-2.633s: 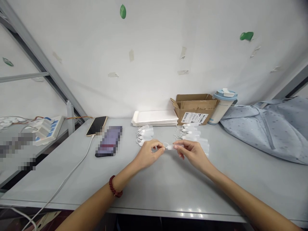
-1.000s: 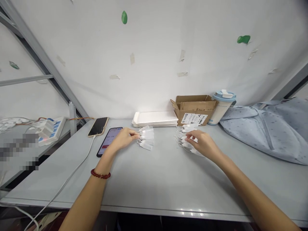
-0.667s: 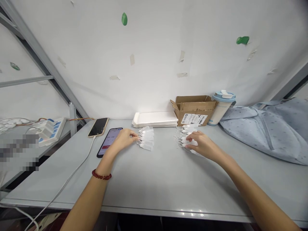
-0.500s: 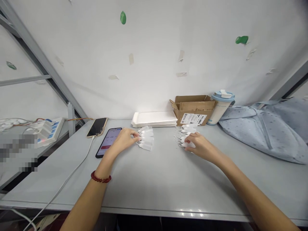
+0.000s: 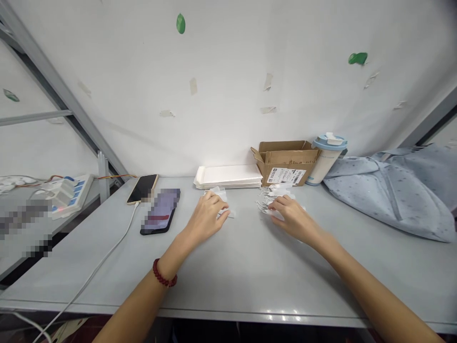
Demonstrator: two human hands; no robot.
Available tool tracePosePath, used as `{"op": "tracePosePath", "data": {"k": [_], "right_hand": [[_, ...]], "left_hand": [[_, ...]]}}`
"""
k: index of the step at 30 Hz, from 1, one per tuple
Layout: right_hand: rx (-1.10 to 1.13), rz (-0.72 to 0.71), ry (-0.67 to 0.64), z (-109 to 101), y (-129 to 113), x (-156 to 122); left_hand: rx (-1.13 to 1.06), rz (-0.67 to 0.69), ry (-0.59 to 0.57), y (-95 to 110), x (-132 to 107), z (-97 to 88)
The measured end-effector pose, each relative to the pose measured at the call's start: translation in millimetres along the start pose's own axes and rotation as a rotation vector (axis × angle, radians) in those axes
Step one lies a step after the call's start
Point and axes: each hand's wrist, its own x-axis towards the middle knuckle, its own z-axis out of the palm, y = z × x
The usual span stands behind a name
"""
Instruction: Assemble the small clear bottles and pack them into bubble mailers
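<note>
In the head view my left hand [image 5: 207, 214] lies over the left group of small white tags [image 5: 220, 192]. Its thumb and index finger are apart, and it covers most of that group. My right hand [image 5: 294, 216] rests on the right group of white tags [image 5: 280, 188], which have thin white string loops on their left side. Between its thumb and fingers there is a gap, with tags beneath them; the hand looks open. Part of this group is hidden under the palm. A red beaded bracelet [image 5: 164, 274] is on my left wrist.
A stack of white envelopes [image 5: 228, 176], an open cardboard box [image 5: 285, 164] and a lidded cup [image 5: 324, 162] stand along the wall. Two phones, one black-edged [image 5: 160, 212] and one charging [image 5: 143, 188], lie left. A blue-grey fabric bag [image 5: 389, 200] is right.
My left hand has moved right, from the left edge of the left tags to on top of them, and its pinch has opened. My right hand has hardly shifted on its tags.
</note>
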Motion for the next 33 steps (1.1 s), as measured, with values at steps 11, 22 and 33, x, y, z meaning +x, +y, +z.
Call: {"op": "tracePosePath", "data": {"k": [11, 22, 33], "right_hand": [[0.442, -0.108, 0.143, -2.9, -29.3, -3.5], [0.687, -0.042, 0.070, -8.7, -44.4, -2.3], [0.768, 0.100, -0.083, -9.5, -42.6, -3.7]], "left_hand": [[-0.067, 0.080, -0.002, 16.3, -2.5, 8.0], [-0.206, 0.087, -0.106, 21.9, -3.0, 8.7], [-0.487, -0.063, -0.110, 24.9, -0.4, 1.2]]}}
